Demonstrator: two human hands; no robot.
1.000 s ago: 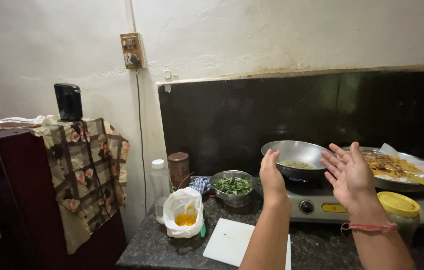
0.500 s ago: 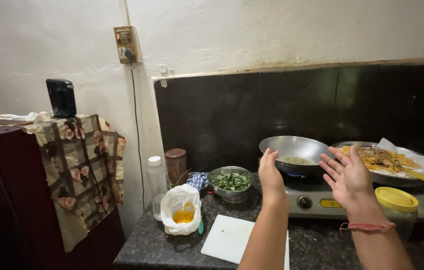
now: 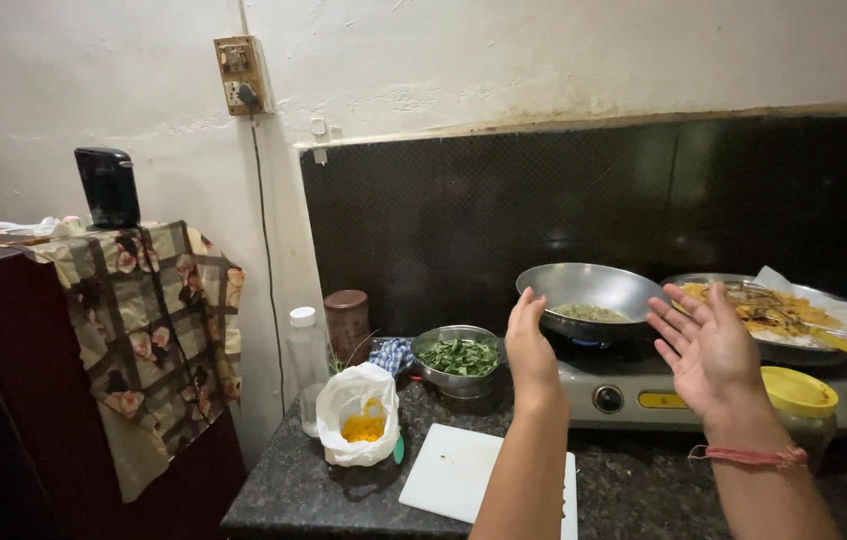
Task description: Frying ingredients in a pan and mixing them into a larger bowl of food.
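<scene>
Inspection finds our left hand (image 3: 530,345) and right hand (image 3: 708,345) raised empty with fingers spread before the round steel pan (image 3: 588,297) of pale green-brown food on the steel gas stove (image 3: 723,392), so we judge cooking under way, unplated.

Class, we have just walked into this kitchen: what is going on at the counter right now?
A person stands at a dark stone counter with both hands raised, open and empty. The left hand is beside the rim of a steel pan on the stove; the right hand hovers palm-up between that pan and a plate of yellow food. A bowl of greens, a white cutting board and a white bag sit nearby.
</scene>
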